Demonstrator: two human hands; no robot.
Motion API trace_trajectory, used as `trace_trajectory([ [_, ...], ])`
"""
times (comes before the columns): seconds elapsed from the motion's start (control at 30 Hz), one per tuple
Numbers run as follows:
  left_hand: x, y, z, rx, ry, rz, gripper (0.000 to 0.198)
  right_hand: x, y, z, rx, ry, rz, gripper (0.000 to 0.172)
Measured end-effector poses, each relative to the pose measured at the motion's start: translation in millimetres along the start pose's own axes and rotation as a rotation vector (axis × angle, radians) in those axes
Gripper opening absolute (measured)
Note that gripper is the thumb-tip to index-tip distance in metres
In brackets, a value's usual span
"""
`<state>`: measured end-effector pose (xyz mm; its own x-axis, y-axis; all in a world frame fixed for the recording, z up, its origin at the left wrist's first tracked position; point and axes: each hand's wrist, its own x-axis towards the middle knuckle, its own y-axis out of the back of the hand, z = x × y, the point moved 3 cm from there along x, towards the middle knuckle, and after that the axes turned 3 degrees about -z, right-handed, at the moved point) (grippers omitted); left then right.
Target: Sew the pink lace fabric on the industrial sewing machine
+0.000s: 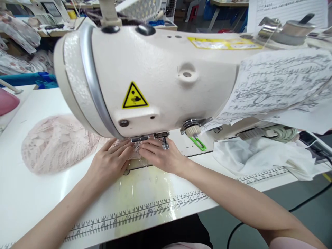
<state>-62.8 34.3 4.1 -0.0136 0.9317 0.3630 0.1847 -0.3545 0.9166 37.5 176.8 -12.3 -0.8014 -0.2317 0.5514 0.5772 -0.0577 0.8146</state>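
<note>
A pale pink lace fabric lies on the white table, its bulk to the left and a narrow end running under the head of a sewing machine. My left hand rests flat on the lace, fingers stretched out toward the needle area. On the other side of that spot, my right hand presses down on the lace with its fingers extended. A small strip of lace shows between the two hands. The machine head hides the needle, the presser foot and some of my fingertips.
A ruler strip runs along the table's front edge. Right of the machine bed lie a white cloth and green cord. A green threader-like tool sits on the bed. Handwritten paper covers the machine's right side.
</note>
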Motion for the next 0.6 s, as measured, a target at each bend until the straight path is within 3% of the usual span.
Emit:
trace_trajectory([
  [0.27, -6, 6.1, -3, -0.048, -0.061, 0.062, 0.028, 2, 6, 3, 0.103, 0.058, 0.119, 0.014],
  [0.43, -8, 18.4, 1, -0.066, -0.131, 0.179, 0.018, 4, 10, 6, 0.248, 0.064, 0.145, 0.011],
  [0.6, -7, 26.3, 7, -0.048, -0.179, 0.218, 0.014, 5, 13, 0, 0.332, 0.092, 0.179, 0.008],
])
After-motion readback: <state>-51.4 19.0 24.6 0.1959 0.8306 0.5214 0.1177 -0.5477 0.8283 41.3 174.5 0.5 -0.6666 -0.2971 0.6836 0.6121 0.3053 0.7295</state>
